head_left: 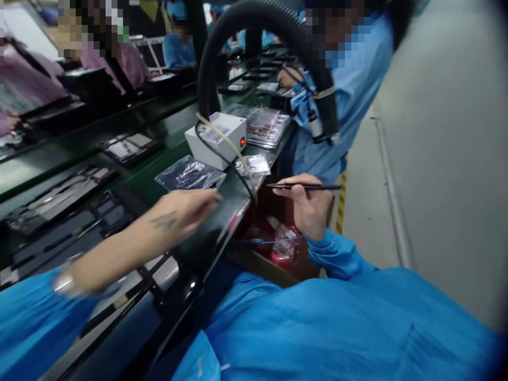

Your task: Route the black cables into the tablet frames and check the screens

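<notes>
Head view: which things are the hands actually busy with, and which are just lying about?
In hand:
right hand holds tweezers
left hand reaches to clear bag

Lying about:
white box
black hose
small bag
stacked trays

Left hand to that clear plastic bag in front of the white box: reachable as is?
Probably yes. The left hand is stretched over the bench edge, fingertips right at the near edge of the clear plastic bag. Nothing lies between them; the white box and its black cable sit beyond and beside.
</notes>
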A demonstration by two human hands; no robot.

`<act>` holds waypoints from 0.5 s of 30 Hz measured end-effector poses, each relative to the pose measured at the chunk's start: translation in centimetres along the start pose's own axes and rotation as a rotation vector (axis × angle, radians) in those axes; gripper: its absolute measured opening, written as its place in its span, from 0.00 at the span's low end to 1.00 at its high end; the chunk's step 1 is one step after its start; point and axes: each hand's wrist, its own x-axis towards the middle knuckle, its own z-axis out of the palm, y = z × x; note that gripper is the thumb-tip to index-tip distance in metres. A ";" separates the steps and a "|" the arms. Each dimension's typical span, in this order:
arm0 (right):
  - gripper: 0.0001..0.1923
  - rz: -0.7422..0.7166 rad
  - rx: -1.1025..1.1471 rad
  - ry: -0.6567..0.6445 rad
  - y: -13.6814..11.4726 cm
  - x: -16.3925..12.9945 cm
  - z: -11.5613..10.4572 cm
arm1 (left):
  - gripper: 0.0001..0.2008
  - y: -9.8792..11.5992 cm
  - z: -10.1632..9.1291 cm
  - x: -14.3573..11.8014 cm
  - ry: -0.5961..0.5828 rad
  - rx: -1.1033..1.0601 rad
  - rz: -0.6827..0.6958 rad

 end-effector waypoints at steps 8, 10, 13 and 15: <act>0.12 0.041 0.228 0.477 3.6 3.1 -9.4 | 0.30 10.5 11.3 19.8 -0.093 -0.967 -0.021; 0.17 0.143 0.353 0.434 5.4 4.4 -10.7 | 0.32 11.9 12.4 21.1 -0.097 -1.049 -0.047; 0.19 0.171 0.416 0.412 8.0 5.8 -11.5 | 0.32 12.7 12.2 20.0 -0.114 -1.135 -0.053; 0.18 0.180 0.477 0.402 9.1 6.4 -11.7 | 0.32 12.3 11.2 17.3 -0.129 -1.183 -0.040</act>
